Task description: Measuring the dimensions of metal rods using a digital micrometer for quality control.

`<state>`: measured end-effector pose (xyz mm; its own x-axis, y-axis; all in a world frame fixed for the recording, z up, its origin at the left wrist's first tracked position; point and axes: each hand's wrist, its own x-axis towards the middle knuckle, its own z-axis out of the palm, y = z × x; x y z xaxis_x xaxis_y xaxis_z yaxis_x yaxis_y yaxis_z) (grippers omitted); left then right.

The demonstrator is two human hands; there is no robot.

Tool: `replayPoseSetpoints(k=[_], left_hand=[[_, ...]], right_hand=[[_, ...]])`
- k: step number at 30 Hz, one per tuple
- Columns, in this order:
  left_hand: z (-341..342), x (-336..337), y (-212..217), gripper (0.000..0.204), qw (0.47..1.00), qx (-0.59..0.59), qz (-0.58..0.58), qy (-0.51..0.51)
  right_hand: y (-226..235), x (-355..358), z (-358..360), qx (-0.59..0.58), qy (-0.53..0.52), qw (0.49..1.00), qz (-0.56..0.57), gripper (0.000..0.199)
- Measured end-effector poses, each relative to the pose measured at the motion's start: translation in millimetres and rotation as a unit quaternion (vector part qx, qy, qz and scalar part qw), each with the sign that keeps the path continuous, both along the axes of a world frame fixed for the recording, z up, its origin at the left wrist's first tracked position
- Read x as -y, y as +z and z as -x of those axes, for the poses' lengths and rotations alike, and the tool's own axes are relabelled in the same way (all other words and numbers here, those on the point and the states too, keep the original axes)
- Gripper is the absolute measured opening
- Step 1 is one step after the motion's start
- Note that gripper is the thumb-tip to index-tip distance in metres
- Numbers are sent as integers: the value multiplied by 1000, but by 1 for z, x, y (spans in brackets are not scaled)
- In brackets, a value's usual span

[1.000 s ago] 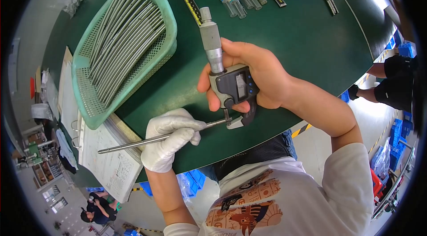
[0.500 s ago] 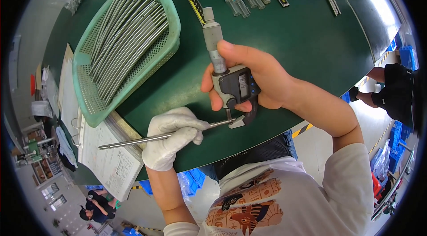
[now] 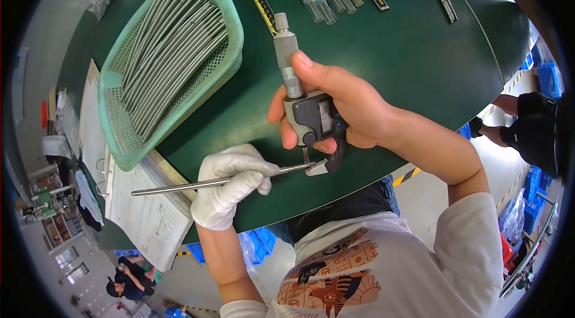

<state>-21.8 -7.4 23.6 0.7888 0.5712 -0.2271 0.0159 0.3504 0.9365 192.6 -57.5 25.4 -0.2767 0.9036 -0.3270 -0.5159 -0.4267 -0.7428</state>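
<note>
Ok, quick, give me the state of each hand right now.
Left hand: gloved, closed on a thin metal rod.
Right hand: bare, closed around a digital micrometer.

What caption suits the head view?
Gloved left hand feeds thin metal rod into grey digital micrometer held by right hand.

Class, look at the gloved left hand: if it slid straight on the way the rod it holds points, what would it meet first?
Likely the measuring tool in the right hand; the rod held by the left hand already ends in it.
</note>
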Motion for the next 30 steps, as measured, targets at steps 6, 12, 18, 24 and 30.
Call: replayPoseSetpoints(k=[6,12,18,24,30], left_hand=[[-2,0,0,17,1000,7,2,-16],[-3,0,0,17,1000,6,4,-19],[-3,1,1,17,1000,-1,1,-24],[-3,0,1,16,1000,-4,-2,-29],[-4,1,1,16,1000,-4,4,-22]], right_hand=[[1,-1,1,-24,-2,999,30,61],[1,0,-1,-64,1,997,36,57],[-1,-1,2,-24,2,999,34,59],[-1,-1,2,-20,-3,1000,21,58],[-1,0,2,-16,7,1000,9,62]])
